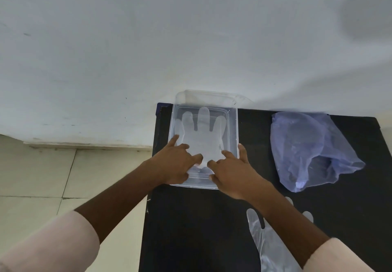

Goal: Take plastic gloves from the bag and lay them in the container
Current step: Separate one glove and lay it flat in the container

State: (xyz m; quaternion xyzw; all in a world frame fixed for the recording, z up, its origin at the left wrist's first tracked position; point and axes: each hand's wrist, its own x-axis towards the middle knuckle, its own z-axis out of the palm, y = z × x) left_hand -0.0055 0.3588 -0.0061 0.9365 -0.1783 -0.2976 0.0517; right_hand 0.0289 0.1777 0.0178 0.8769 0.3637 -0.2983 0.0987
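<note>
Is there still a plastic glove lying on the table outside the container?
Yes, one clear glove lies on the black table, under the right forearm.

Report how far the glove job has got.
Done: one glove lies flat in the clear container. In hand: left hand and right hand press its cuff end down. Left: another glove lies on the black table; the blue bag looks slack.

Clear glove flat in container; bag beside.

2 bare forearms — pale pink sleeves pushed up.
</note>
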